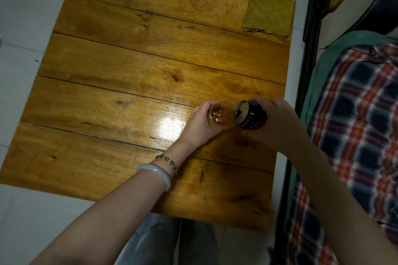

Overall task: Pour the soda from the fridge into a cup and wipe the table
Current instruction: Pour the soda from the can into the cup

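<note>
Between the two sets of fingers, close to the right edge of the wooden tabletop (129, 71), a clear cup (221, 116) holds amber soda. The left hand (198, 122) wraps it from the left, its fingers (203, 105) curled round the cup's wall; whether the base rests on the wood is hidden by the hand. Just right of those fingers, the right hand (277, 122) grips a dark blue soda can (253, 115). Its fingers (269, 103) clasp the can's body. The can is tipped over toward the left, its open top meeting the cup's rim.

Behind the left fingers, on that wrist, sit a beaded bracelet (170, 162) and a pale bangle (157, 173). Far ahead of the right fingers, at the tabletop's far right corner, a yellow-green woven cloth (268, 14) lies flat, well apart from both hands. To the right of the right fingers, off the tabletop, lies a plaid blanket (355, 114) in red, navy and white.
</note>
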